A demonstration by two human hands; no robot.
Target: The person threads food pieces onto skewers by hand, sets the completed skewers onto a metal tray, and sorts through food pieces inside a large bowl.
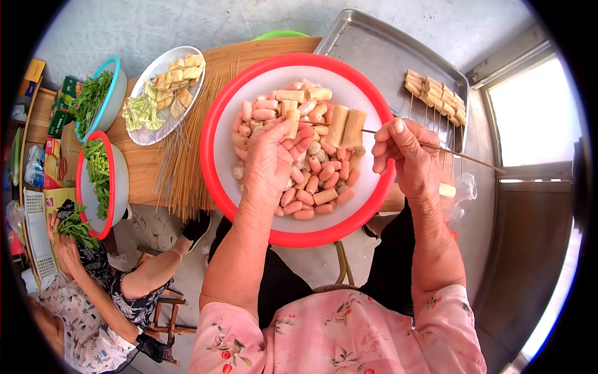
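My left hand [269, 163] pinches a short tan food roll [293, 124] at the tip of a thin wooden skewer [467, 154]. My right hand [412, 153] is closed round the skewer, with its long end running out to the right. Two tan rolls [346, 128] sit side by side on the skewer between my hands. Both hands are above a white basin with a red rim [212, 134]. Inside it lie many small pink sausages [304, 198], pale balls and more tan rolls, partly hidden by my left hand.
A metal tray [367, 53] at the back right holds finished skewers [436, 95]. Loose skewers [187, 156] lie left of the basin, near an oval plate [143, 134] of cut food. Two basins of greens [116, 193] stand further left, where another person [93, 311] handles leaves.
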